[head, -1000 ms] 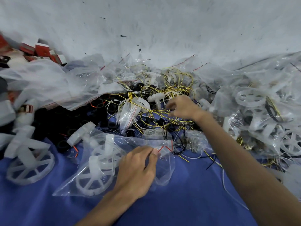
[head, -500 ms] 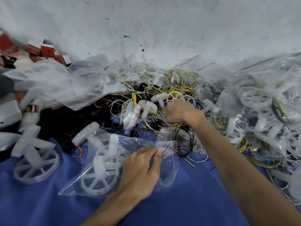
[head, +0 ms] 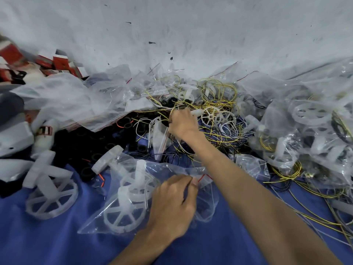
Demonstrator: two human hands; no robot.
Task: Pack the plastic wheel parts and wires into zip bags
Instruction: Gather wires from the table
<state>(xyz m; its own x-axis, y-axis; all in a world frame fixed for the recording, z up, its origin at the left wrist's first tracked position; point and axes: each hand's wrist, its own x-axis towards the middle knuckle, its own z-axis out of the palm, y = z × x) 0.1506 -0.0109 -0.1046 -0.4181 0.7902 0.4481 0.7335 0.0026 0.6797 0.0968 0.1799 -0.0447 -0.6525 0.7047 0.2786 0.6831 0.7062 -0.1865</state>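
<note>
Left grip (head: 172, 203) pinched the red-striped mouth of the zip bag (head: 208, 207), thumb against fingertips, apparently to keep it open for loading. The bag lay on the blue cloth (head: 57, 243), with white spoked wheel parts (head: 119, 218) already inside. Right grip (head: 181, 125) reached beyond the bag, fingers curled closed on yellow wires (head: 219, 134) in the tangle, probably the next item in. Filled bags (head: 309, 131) were heaped at right.

Red-and-white boxes (head: 61, 63) sit far left above black rings (head: 91, 134) on a blue cloth (head: 47, 241).
</note>
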